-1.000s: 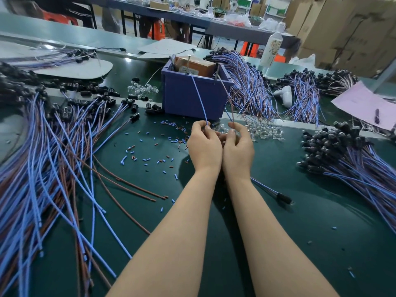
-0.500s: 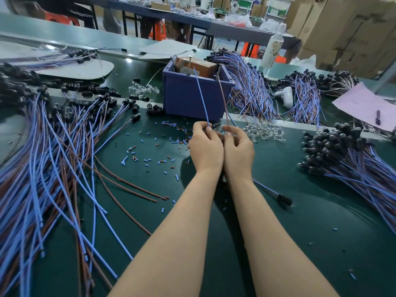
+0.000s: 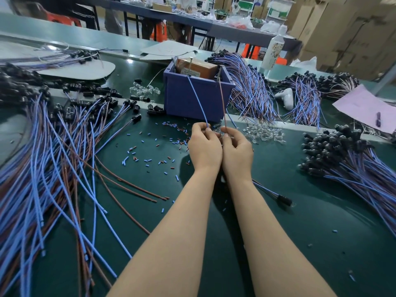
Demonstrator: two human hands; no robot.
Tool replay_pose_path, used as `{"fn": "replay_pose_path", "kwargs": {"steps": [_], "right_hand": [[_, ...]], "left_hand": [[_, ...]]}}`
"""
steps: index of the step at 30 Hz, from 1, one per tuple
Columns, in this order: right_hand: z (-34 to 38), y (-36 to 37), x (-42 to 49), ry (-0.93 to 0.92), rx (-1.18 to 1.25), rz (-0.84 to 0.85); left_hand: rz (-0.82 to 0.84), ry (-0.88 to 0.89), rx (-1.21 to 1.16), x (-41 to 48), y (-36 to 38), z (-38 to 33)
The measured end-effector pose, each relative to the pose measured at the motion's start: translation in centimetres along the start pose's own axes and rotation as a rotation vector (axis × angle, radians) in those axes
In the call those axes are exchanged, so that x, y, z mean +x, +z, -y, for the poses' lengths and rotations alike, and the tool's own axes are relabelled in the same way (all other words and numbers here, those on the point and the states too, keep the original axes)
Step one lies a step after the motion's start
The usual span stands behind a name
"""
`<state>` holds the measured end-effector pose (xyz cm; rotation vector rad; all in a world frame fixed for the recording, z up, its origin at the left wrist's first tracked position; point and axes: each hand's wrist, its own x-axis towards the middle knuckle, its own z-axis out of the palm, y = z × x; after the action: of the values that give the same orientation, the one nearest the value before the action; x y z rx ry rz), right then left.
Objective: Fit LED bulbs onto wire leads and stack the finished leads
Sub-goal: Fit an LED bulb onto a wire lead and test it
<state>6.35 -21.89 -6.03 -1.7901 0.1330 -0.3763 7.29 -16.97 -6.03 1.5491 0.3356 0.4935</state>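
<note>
My left hand (image 3: pixel 204 144) pinches a blue wire (image 3: pixel 198 101) that rises toward the purple bin. Close beside it, my right hand (image 3: pixel 236 150) pinches a brown wire (image 3: pixel 222 103) that also stands upward. The two hands touch over the green mat, and what lies between the fingertips is hidden. A heap of clear LED bulbs (image 3: pixel 264 133) lies just right of the hands. One lead with a black holder (image 3: pixel 284 200) rests on the mat under my right forearm. A stack of leads with black holders (image 3: pixel 342 155) lies at the right.
A purple bin (image 3: pixel 192 99) with a brown box in it stands behind the hands. Loose blue and brown wires (image 3: pixel 53 168) cover the left side. More bundles (image 3: pixel 250 86) lie behind the bin. Cut insulation bits (image 3: pixel 150 155) dot the green mat (image 3: pixel 300 232). A pink sheet (image 3: pixel 364 108) lies far right.
The blue and brown wires have spread slightly apart above my fingers. Both hands stay together in the same spot.
</note>
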Motion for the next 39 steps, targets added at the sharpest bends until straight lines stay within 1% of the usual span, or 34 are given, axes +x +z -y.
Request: {"fn": "replay_pose_path", "kwargs": {"steps": [7,28,39], "right_hand": [[0.04,-0.05,-0.07,-0.005,-0.009,0.013],[-0.06,-0.22,0.1,-0.006,0.01,0.044],[-0.07,-0.18,0.07,-0.019,0.016,0.07]], "left_hand": [[0.022,-0.003,0.007,0.05,-0.09,-0.01],[-0.007,0.036,0.014,-0.17,-0.06,-0.05],[-0.005,0.004,-0.016,0.18,-0.2,-0.15]]}}
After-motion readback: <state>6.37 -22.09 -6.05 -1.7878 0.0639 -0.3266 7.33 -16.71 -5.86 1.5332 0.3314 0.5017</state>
